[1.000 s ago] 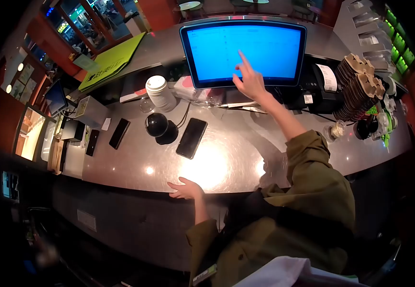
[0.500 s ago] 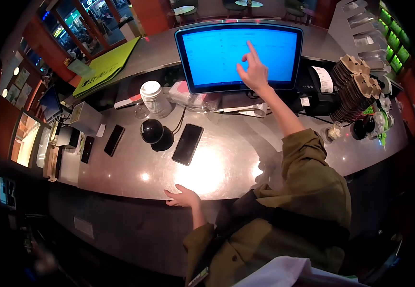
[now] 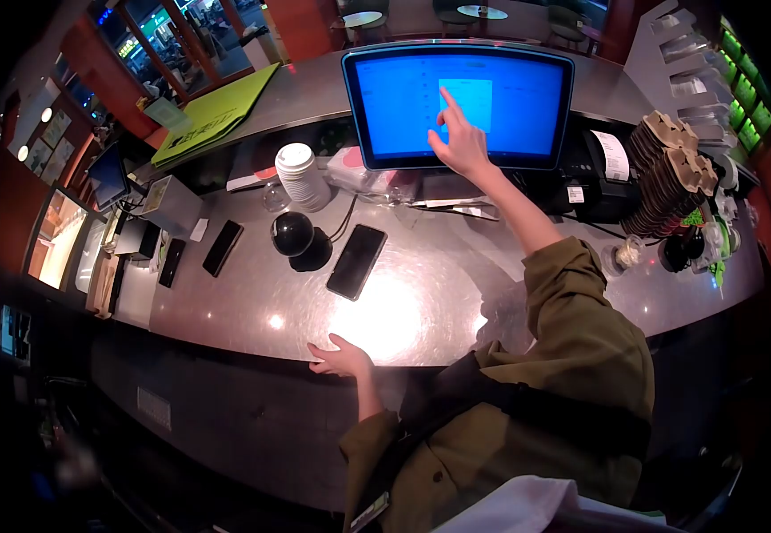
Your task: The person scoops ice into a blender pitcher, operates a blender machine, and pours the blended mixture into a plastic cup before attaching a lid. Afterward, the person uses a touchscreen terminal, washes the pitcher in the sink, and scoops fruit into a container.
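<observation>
From where I stand, the wide blue touchscreen in a black frame (image 3: 532, 107) is at the person's twelve o'clock, beyond the steel counter's (image 3: 252, 306) bare middle. Its long axis runs crosswise, nine to three. The right hand (image 3: 467, 149) is by far the nearer, in front of the screen's middle, its forearm slanting toward eleven. It grasps nothing: the index finger is stretched out over a small pale panel (image 3: 479, 99) on the display, the other fingers partly bent. I can't tell whether the fingertip touches the glass. The left hand (image 3: 345, 360) is at the counter's near edge, toward ten, empty and unclenched, fingers spread.

Counting up: one touchscreen, one pale panel on it, and one black printer with a white paper slip (image 3: 612, 191) just beside it, toward one o'clock. Three flat, dark, phone-like slabs lie toward ten; the largest, a black phone (image 3: 357, 264), is the closest to the left hand. Near it is one glossy black ball (image 3: 292, 233), and behind that one stack of white cups (image 3: 305, 186). Brown cardboard carriers (image 3: 674, 169) are piled toward two, too tightly nested to count singly.
</observation>
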Available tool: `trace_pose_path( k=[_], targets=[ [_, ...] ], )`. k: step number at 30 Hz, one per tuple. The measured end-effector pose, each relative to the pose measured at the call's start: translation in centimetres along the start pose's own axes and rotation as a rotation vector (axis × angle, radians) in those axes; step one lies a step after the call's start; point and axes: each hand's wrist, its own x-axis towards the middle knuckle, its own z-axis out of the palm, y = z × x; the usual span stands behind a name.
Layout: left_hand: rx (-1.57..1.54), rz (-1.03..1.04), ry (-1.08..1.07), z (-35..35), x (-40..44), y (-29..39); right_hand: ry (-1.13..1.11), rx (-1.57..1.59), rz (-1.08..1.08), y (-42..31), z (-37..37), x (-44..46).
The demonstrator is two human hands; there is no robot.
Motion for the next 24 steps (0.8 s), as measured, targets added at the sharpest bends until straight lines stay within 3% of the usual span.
trace_pose_path(
  k=[4, 7, 12, 24],
  targets=[
    [-0.02, -0.007, -0.002, 0.0, 0.0, 0.1, 0.081, 0.034, -0.06, 0.3, 0.7, -2.2],
    [-0.026, -0.006, -0.004, 0.1, 0.0, -0.3, 0.082, 0.069, 0.089, 1.1, 1.1, -5.4],
    [-0.075, -0.038, -0.055, -0.4, -0.3, 0.5, 0.132, -0.022, 0.161, 3.2, 0.3, -7.5],
    [-0.033, -0.05, -0.046, -0.5, -0.4, 0.7, -0.064, -0.107, 0.201, 3.8, -0.4, -7.7]
  ],
)
